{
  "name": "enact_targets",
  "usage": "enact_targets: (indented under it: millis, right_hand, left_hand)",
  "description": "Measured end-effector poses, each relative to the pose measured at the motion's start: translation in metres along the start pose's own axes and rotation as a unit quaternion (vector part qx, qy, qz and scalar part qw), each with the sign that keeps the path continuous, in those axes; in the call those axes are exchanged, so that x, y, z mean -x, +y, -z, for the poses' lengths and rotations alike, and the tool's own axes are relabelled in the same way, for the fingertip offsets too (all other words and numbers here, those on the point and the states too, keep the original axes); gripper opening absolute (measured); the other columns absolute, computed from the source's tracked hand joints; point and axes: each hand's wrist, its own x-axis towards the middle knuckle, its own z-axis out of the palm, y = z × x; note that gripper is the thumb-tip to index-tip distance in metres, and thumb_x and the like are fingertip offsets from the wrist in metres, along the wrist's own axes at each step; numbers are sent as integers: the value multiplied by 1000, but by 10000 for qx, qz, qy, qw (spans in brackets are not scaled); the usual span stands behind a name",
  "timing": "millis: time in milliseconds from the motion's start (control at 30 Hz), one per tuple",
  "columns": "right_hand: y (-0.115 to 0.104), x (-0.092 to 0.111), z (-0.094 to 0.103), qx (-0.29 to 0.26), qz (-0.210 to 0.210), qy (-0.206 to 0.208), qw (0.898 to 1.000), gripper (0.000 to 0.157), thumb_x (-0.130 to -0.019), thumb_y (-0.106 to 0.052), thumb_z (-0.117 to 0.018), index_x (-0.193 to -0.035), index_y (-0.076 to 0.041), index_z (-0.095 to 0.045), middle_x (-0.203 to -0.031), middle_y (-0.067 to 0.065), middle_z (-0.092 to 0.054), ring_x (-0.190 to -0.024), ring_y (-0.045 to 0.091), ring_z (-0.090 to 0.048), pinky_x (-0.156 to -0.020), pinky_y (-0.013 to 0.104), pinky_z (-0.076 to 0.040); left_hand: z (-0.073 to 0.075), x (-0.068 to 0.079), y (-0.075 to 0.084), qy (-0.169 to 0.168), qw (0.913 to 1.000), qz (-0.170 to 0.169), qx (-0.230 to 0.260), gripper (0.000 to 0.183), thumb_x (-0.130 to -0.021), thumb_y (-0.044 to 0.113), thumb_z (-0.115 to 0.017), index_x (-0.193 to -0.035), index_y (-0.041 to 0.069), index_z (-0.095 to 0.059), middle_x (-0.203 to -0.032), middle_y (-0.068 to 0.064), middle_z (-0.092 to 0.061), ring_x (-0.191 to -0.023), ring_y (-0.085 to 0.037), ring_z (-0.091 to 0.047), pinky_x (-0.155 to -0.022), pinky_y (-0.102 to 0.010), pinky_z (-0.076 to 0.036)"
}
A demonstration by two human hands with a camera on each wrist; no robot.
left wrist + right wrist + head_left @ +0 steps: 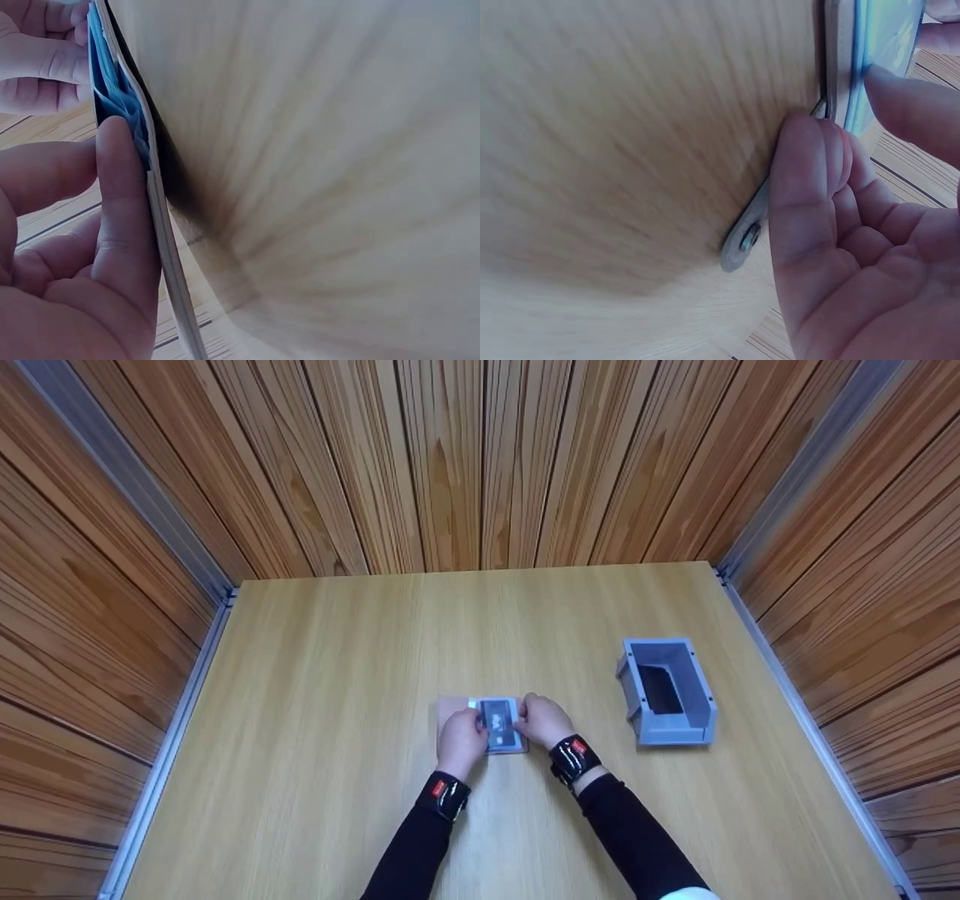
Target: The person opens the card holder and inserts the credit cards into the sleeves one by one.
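A card holder (453, 704) with a pinkish-beige cover lies opened out on the table, blue-edged clear sleeves (507, 744) on its right part. A dark card with pale marks (496, 721) shows in the top sleeve. My left hand (460, 741) pinches the sleeves at their left side; in the left wrist view one fingertip (116, 142) reaches between the blue layers and the cover. At the right edge my right hand (545, 720) grips the holder, thumb on the sleeve and fingers against the cover edge. A strap with a metal snap (748, 238) sticks out beside those fingers.
A grey-blue plastic bin (675, 727) stands on the table to the right, with a flat dark thing (660, 690) inside. Wood-plank walls (450, 472) and metal rails (172, 735) enclose the wooden table (300, 675).
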Motion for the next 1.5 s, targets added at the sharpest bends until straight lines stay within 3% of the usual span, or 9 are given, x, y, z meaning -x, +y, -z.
enact_targets:
  millis: [433,667,867,1000,1267,1500]
  right_hand:
    - [-2,0,0,-119,-141,-92,9998,21,-84,-12,-77,-86,-3,-58,-76,3,-52,-70,22,-50,-65,37,-42]
    - [-3,1,1,-119,-130,-75,9998,23,-82,-12,-79,-87,-2,-58,-76,3,-51,-71,21,-51,-66,37,-43]
    - [-2,0,0,-268,-243,-114,9993,22,-82,-11,-78,-86,-4,-57,-76,3,-52,-71,21,-51,-66,37,-44]
    - [-2,0,-1,-295,-280,-143,9991,22,-82,-11,-78,-85,-5,-57,-77,3,-52,-72,21,-51,-67,36,-43]
    - [-1,0,0,-245,-191,-124,9994,23,-82,-12,-78,-84,-5,-56,-75,2,-52,-71,20,-51,-65,35,-42]
    - [-1,0,0,-233,-302,-191,9991,24,-83,-13,-78,-84,-6,-55,-76,3,-52,-71,21,-51,-65,35,-42]
  left_hand:
    - [1,2,-1,278,9987,-393,-173,13,-73,0,-71,-71,7,-61,-66,-1,-58,-64,-23,-57,-62,-40,-47]
    - [4,2,1,253,9990,-377,-13,8,-74,-1,-73,-77,3,-67,-71,-4,-62,-68,-25,-59,-67,-41,-49]
    - [11,4,2,277,9995,-121,37,15,-77,-1,-71,-92,-3,-71,-82,-10,-67,-77,-27,-64,-70,-42,-51]
    - [18,5,1,488,9988,-27,-46,18,-79,-1,-72,-96,-3,-70,-81,-9,-64,-75,-26,-61,-68,-42,-50]
    - [31,7,-10,1152,9929,-225,-198,19,-76,-3,-73,-95,-4,-71,-83,-13,-64,-79,-31,-62,-73,-44,-51]
    - [38,6,-19,1391,9899,-233,-111,25,-73,-5,-74,-97,-6,-70,-89,-16,-63,-85,-35,-59,-78,-45,-48]
